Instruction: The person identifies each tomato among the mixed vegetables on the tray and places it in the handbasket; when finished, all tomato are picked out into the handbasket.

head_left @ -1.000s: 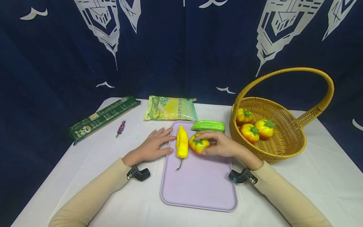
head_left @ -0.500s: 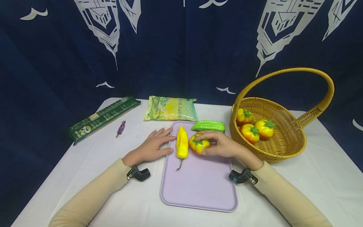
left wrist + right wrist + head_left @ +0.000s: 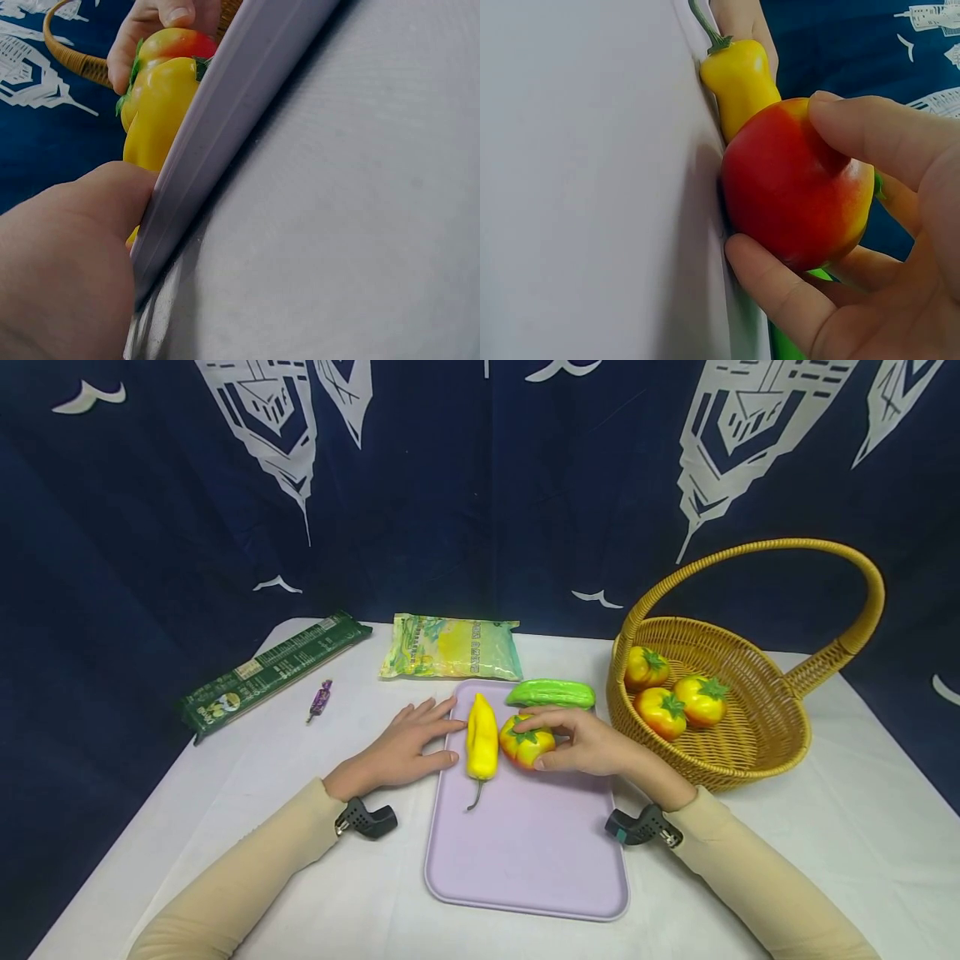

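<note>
My right hand (image 3: pixel 588 743) grips a yellow-and-red toy tomato (image 3: pixel 527 746) with a green leafy top, on the lilac tray (image 3: pixel 525 860). In the right wrist view, thumb and fingers curl round the tomato (image 3: pixel 795 187). My left hand (image 3: pixel 405 747) lies at the tray's left edge, fingers spread, with the thumb at the rim in the left wrist view. Close to its fingertips, a long yellow pepper (image 3: pixel 482 743) rests on the tray, stem towards me. Behind the tomato lies a green ridged cucumber-like vegetable (image 3: pixel 551 693), partly hidden in the right wrist view.
A wicker basket (image 3: pixel 783 752) with a tall handle stands at the right, holding three similar tomatoes (image 3: pixel 701 700). Behind the tray lies a yellow-green packet (image 3: pixel 452 647). A long green packet (image 3: pixel 273 675) and a small purple wrapped candy (image 3: pixel 320 700) lie at the left.
</note>
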